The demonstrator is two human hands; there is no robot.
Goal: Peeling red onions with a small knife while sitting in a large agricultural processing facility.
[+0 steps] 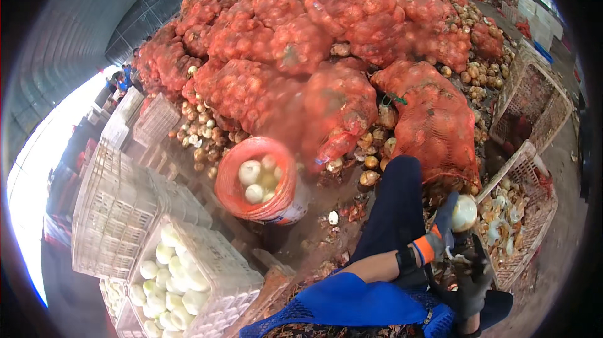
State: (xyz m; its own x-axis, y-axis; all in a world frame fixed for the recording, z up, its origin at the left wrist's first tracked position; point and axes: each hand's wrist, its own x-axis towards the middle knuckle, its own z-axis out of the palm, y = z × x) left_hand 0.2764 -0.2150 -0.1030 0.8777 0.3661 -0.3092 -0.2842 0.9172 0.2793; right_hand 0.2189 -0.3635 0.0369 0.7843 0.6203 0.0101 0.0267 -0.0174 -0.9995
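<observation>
My left hand (442, 230), in a grey glove with an orange cuff, grips a pale peeled onion (464, 214) at the lower right. Just below it is my right hand (472, 284) in a dark glove, fingers curled round something I cannot make out. Beside both hands stands a white crate (545, 209) with onion peels and scraps (505, 219). Above them lies a red mesh sack of onions (433, 131). Left of my knees is a bucket (289, 209) lined with red mesh, with several peeled onions (251, 175) inside.
Piled red sacks (276, 37) fill the background, with loose onions (198, 124) around them. At lower left are stacked crates (113, 212) and one of peeled onions (176, 281). An empty-looking crate (521, 106) leans at right. Other people (119, 84) are far back.
</observation>
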